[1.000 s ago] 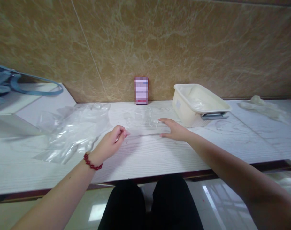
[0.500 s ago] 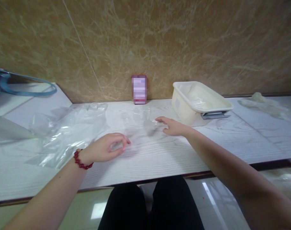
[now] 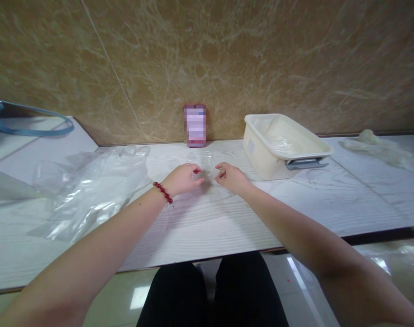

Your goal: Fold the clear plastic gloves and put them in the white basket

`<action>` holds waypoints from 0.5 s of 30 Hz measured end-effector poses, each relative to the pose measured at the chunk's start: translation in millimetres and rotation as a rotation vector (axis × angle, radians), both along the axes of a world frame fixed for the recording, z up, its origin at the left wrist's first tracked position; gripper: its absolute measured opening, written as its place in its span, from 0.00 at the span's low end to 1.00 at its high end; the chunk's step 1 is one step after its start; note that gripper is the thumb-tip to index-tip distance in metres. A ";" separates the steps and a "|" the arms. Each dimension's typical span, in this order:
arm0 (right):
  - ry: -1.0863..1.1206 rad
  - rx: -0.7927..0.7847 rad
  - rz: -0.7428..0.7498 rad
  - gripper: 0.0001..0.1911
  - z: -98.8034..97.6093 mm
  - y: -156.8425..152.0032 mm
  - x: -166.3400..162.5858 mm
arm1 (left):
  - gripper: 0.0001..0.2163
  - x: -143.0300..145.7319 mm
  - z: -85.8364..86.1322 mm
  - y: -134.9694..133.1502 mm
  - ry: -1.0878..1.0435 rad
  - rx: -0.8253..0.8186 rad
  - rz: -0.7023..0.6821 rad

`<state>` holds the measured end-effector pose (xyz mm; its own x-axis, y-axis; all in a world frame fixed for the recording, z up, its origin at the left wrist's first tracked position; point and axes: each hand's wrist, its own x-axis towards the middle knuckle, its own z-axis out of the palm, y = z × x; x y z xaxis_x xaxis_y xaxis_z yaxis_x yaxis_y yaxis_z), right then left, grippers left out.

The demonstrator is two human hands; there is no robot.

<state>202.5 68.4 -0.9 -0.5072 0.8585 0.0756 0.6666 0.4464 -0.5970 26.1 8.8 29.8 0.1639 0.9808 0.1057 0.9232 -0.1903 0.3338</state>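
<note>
A thin, see-through plastic piece (image 3: pixel 206 159) lies on the white wood-grain table between my hands. Its outline is faint, and I cannot tell whether it is a bag or a glove. My left hand (image 3: pixel 187 177), with a red bead bracelet at the wrist, is at its left side, fingers half curled and thumb apart from them. Facing it, my right hand (image 3: pixel 231 177) is at the right side, fingers bent and a gap showing between index finger and thumb. Neither hand visibly grips anything. To the left, a pile of clear plastic pieces (image 3: pixel 91 186) spreads over the table.
A cream plastic bin (image 3: pixel 257 154) with a grey handle stands right of my hands, clear plastic inside. A phone (image 3: pixel 195 127) leans on the marble wall. Crumpled film (image 3: pixel 377 147) lies far right. A blue strap (image 3: pixel 39 131) hangs over a white box at left.
My left hand has moved right and away from me, close to the right hand. The right hand has shifted slightly left, its fingers now more bent. The view has turned slightly.
</note>
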 end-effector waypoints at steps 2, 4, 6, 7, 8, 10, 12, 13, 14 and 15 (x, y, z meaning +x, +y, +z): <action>0.012 0.022 -0.032 0.17 -4.1 -2.2 -1.1 | 0.19 8.3 -4.8 6.6 0.070 0.032 -0.029; -0.004 0.050 -0.045 0.15 -5.6 -4.1 -1.8 | 0.19 14.8 -8.8 9.4 0.131 0.065 -0.029; -0.045 0.095 -0.027 0.12 -4.8 -5.5 -2.3 | 0.17 19.4 -11.6 9.2 0.184 0.106 -0.004; -0.072 0.124 -0.008 0.11 -4.0 -6.0 -2.4 | 0.16 20.9 -12.5 8.4 0.208 0.126 0.005; -0.100 0.157 0.016 0.10 -3.1 -6.3 -2.5 | 0.15 21.8 -13.0 7.4 0.234 0.142 0.008; -0.155 0.217 0.067 0.11 -1.7 -6.9 -2.5 | 0.10 21.9 -13.2 5.2 0.288 0.166 -0.007; -0.205 0.262 0.104 0.13 -0.7 -7.6 -2.3 | 0.09 20.1 -12.6 3.8 0.337 0.187 -0.031; -0.225 0.280 0.117 0.13 -0.3 -8.2 -2.1 | 0.09 18.8 -12.3 3.5 0.354 0.193 -0.040; -0.240 0.296 0.124 0.13 0.1 -8.9 -1.9 | 0.09 17.3 -12.0 3.5 0.365 0.195 -0.046; -0.249 0.311 0.127 0.13 0.6 -9.9 -1.6 | 0.09 15.8 -11.8 3.8 0.371 0.193 -0.053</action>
